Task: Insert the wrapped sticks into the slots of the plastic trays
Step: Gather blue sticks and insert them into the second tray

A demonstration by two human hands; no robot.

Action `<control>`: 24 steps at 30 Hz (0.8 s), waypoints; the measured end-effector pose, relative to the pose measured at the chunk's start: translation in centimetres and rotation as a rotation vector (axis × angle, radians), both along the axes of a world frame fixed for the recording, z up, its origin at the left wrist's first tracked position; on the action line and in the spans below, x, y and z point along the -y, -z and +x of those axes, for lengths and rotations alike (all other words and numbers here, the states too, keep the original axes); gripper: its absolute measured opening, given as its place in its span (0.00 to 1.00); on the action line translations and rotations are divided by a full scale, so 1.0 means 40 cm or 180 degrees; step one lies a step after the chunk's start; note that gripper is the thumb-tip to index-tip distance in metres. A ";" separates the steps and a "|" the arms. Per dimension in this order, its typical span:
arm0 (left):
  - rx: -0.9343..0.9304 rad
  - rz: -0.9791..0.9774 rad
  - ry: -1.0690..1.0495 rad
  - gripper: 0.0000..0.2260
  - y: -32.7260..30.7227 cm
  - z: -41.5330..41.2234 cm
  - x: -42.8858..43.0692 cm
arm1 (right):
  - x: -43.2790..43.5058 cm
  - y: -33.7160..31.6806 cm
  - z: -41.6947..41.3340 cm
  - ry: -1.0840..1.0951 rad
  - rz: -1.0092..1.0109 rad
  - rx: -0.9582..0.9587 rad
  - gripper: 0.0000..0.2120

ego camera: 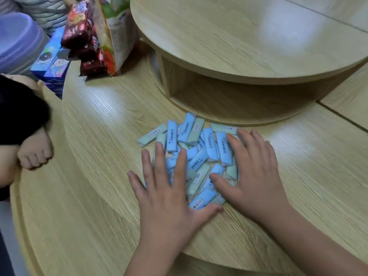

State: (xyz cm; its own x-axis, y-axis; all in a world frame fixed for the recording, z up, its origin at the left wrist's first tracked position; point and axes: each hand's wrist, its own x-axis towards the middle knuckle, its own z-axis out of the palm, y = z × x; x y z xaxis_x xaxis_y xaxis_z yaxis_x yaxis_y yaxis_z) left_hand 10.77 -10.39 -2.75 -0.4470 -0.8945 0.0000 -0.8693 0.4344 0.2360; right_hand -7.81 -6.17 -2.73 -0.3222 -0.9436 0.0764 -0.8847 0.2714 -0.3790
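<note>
Two bare hands are recorded: the left hand and the right hand. Both forearms are seen uncovered as far as the lower frame edge. The fingers are unadorned; nail detail is blurred. At the left edge a black garment and a bare foot are noted; it cannot be determined whose they are.

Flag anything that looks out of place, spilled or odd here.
The wrapped sticks lie in a loose, crisscrossed heap on the wooden table, partly under the flat left hand and right hand. No plastic tray is in view, odd for this task. Nothing looks damaged.
</note>
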 end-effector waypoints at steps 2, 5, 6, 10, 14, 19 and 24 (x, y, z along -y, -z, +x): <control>0.0008 0.0035 -0.0124 0.57 0.000 0.003 0.028 | 0.002 -0.002 0.004 0.0039 0.0154 -0.0042 0.43; -0.0015 0.0024 -0.0237 0.55 0.003 0.001 0.069 | 0.014 -0.004 0.013 0.0240 0.0223 -0.0023 0.45; -0.0053 0.0015 -0.0262 0.55 0.004 -0.001 0.081 | 0.020 -0.004 0.018 0.0362 0.0211 0.0021 0.46; -0.0270 0.0089 -0.0394 0.52 0.003 -0.013 0.133 | 0.067 -0.010 0.048 0.0976 0.0146 0.0170 0.47; -0.0198 0.0159 -0.0407 0.48 0.003 -0.027 0.170 | 0.109 -0.008 0.081 0.1364 0.0148 0.0028 0.47; -0.0121 0.0102 -0.0178 0.43 0.000 -0.028 0.178 | 0.125 -0.003 0.092 0.1463 0.0253 -0.0142 0.50; -0.0529 -0.0041 -0.0284 0.34 0.003 -0.024 0.174 | 0.119 -0.005 0.086 0.1426 0.0214 -0.0101 0.45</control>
